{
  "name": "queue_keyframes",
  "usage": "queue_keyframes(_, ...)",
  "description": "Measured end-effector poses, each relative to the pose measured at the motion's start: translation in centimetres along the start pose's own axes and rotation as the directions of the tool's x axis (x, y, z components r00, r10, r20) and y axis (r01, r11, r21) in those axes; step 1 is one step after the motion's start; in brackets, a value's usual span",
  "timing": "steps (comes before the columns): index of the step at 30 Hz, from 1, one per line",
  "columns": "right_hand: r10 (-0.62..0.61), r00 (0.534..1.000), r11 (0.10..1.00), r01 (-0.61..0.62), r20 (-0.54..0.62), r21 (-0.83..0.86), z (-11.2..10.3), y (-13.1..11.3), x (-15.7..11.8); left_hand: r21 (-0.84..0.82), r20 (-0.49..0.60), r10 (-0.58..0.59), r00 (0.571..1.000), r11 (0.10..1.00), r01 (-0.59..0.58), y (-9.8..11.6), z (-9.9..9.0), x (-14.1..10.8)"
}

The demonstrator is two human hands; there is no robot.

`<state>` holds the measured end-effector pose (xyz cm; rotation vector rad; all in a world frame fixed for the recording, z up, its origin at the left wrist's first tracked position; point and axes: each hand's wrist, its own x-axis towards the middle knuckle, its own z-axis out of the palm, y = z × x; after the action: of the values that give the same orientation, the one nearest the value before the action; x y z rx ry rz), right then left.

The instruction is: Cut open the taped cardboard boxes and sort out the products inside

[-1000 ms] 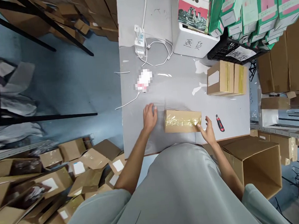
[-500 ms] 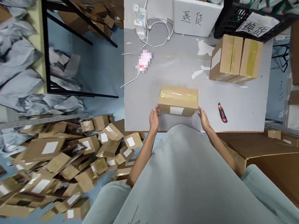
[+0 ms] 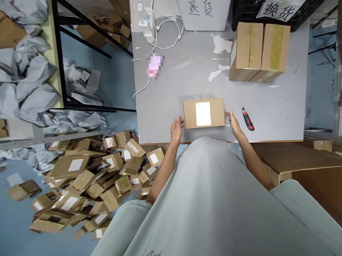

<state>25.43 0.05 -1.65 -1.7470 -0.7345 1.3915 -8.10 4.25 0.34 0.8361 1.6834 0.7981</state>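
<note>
A small cardboard box (image 3: 190, 114) lies near the front edge of the table, its face with a white label (image 3: 203, 114) turned up. My left hand (image 3: 177, 129) is just off the box's left end, fingers stretched and apart from it. By the right end, my right hand (image 3: 234, 124) is open too, its fingertips close to the cardboard with a small gap. To the right of that hand rests a red and black utility knife (image 3: 247, 119).
Two taped cartons (image 3: 246, 47) stand at the back right, before a black crate (image 3: 241, 14) and a white bin (image 3: 205, 20). A power strip (image 3: 148, 25) with cables and a blurred pink object (image 3: 155, 65) lie left. Opened boxes (image 3: 104, 180) cover the floor.
The box has turned over from its taped side to its labelled side and now lies flat. Both hands have let go of it. The view has shifted slightly.
</note>
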Motion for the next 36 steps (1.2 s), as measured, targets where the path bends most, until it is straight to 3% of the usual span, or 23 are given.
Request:
queue_keyframes(5, 0.066, 0.998, 0.997, -0.067, -0.02, -0.029, -1.0, 2.3, -1.2, 0.042, -0.019, -0.114, 0.993, 0.993, 0.114, -1.1, -0.4, -0.1)
queue_keyframes(13, 0.113, 0.993, 0.993, -0.113, 0.031, -0.021, 0.3, 3.8, -2.5, 0.005, 0.044, -0.15, 0.988, 0.989, 0.15, -2.2, 0.2, -1.1)
queue_keyframes(18, 0.126, 0.992, 0.992, -0.125, 0.009, -0.01, 0.2, 1.7, -3.3, -0.035, 0.04, -0.08, 0.996, 0.996, 0.081, -0.9, 0.1, -1.5)
queue_keyframes(24, -0.03, 0.998, 0.997, 0.025, 0.06, 0.079, -1.1, -3.3, -4.8, -0.123, 0.083, 0.091, 0.992, 0.989, -0.081, 2.3, -0.7, -1.4)
queue_keyframes(29, -0.106, 0.992, 0.987, 0.096, 0.071, 0.131, -1.9, -7.4, -5.7, -0.178, 0.118, 0.158, 0.98, 0.975, -0.136, 5.1, -1.0, -1.7)
queue_keyframes(32, -0.114, 0.991, 0.988, 0.106, 0.071, 0.113, -2.0, -8.1, -5.9, -0.174, 0.115, 0.172, 0.978, 0.973, -0.15, 5.6, -0.9, -1.9)
queue_keyframes(36, -0.056, 0.994, 0.992, 0.045, 0.094, 0.122, -1.4, -6.9, -5.8, -0.148, 0.126, 0.125, 0.984, 0.983, -0.106, 4.6, -0.8, -1.9)
